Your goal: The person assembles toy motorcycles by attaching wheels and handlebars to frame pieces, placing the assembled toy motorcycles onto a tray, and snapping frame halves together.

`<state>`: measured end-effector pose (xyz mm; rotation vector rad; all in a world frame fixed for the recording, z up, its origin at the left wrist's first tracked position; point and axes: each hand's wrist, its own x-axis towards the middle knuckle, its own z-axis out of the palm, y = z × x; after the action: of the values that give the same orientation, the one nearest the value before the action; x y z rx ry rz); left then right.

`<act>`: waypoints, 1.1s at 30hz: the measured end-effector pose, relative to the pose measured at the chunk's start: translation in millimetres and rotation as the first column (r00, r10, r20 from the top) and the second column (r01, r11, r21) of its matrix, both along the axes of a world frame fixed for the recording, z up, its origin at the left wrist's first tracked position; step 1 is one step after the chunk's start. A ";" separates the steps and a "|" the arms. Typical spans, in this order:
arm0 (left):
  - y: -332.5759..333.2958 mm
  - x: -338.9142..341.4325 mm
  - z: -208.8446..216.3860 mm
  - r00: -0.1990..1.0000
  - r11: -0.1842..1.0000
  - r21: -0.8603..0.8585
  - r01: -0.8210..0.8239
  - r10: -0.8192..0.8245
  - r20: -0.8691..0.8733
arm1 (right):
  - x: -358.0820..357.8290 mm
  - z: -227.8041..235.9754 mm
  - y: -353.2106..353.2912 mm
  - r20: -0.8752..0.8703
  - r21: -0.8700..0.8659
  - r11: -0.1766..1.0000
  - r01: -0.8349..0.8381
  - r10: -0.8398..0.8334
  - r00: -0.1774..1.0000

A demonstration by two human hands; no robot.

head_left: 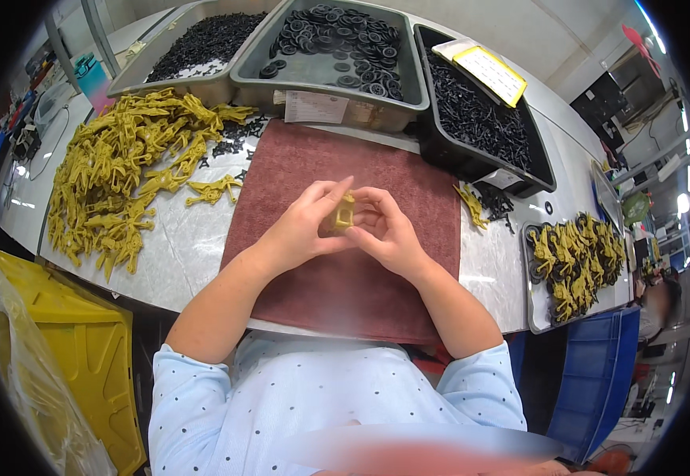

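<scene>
Above a reddish-brown cloth (321,293), my left hand (310,220) and my right hand (391,236) meet around a yellow plastic part (345,213). Fingers and thumbs of both hands are closed on it, so only its frame-like middle shows. To the left lies a large heap of similar yellow parts (103,170), with one loose yellow part (214,189) close to the cloth's edge. A further yellow piece (472,206) rests by the cloth's right edge, beside some small black pieces (496,204).
Behind the cloth stand a grey bin (238,83) of black wheels, a grey bin (127,83) of small black parts and a black bin (456,165) of black pieces. A tray (534,313) of yellow parts with black wheels sits right. A yellow crate (83,349) stands below left.
</scene>
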<state>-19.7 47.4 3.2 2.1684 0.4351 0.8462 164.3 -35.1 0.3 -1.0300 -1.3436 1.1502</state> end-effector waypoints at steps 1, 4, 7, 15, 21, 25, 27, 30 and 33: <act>2.5 -1.2 0.4 1.000 0.999 -0.031 0.019 -0.020 -0.024 | 2.1 0.4 -0.1 0.013 -0.003 1.000 -0.025 0.025 1.000; 3.1 -1.2 3.1 0.999 0.991 -0.133 0.030 -0.035 -0.030 | 2.6 -0.1 0.4 0.037 0.020 0.999 -0.032 0.032 0.999; 0.9 0.4 0.0 1.000 0.978 -0.210 0.013 -0.008 0.022 | -2.2 1.6 -1.0 0.033 0.079 0.997 -0.018 0.015 0.999; 1.5 -1.2 0.5 0.998 0.945 -0.322 0.055 -0.038 0.057 | -5.4 -8.8 -2.1 0.055 0.359 0.932 0.038 -0.062 0.997; -3.7 -1.8 1.7 0.995 0.978 -0.198 -0.068 0.082 0.059 | -7.9 6.4 -1.3 0.582 0.523 0.851 0.048 -0.397 0.709; 1.1 1.4 -3.1 0.992 0.989 -0.127 -0.075 0.087 0.093 | -3.5 3.0 1.7 0.565 0.574 0.819 0.007 -0.402 0.720; 2.1 3.2 -5.5 0.987 0.980 -0.186 -0.065 0.090 0.132 | -0.9 -3.9 3.4 0.548 0.573 0.819 0.025 -0.405 0.732; 0.3 3.6 -3.4 0.983 0.984 -0.148 -0.098 0.119 0.141 | -0.5 -7.6 4.4 0.527 0.497 0.865 0.071 -0.365 0.768; -1.0 2.8 -2.6 0.980 0.982 -0.141 -0.130 0.149 0.133 | -3.6 -2.8 5.5 0.491 0.541 0.838 0.075 -0.387 0.780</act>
<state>-16.9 46.3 0.6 1.9597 0.5596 1.0138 160.7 -29.7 -2.6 -1.1654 -1.8022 0.2332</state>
